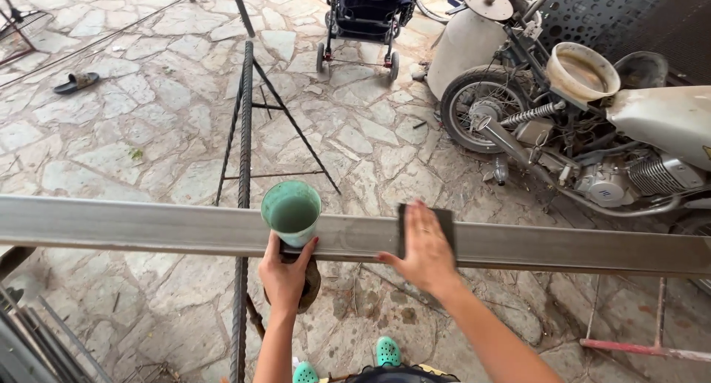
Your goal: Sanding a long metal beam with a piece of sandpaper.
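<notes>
A long grey steel beam [133, 227] runs across the view at waist height. My left hand [285, 273] grips a green plastic cup [292, 212] of greenish liquid from below, holding it upright against the beam's near side. My right hand [426, 250] lies flat with fingers spread on a dark sanding pad [444, 218] pressed onto the beam's top face, right of the cup.
A rebar trestle [244, 131] stands under the beam on stone paving. A motorbike [592, 138] with a basin on its seat is parked at the right, a pushchair [366, 20] at the back, a sandal [75, 81] far left. Steel bars [29, 346] lie at lower left.
</notes>
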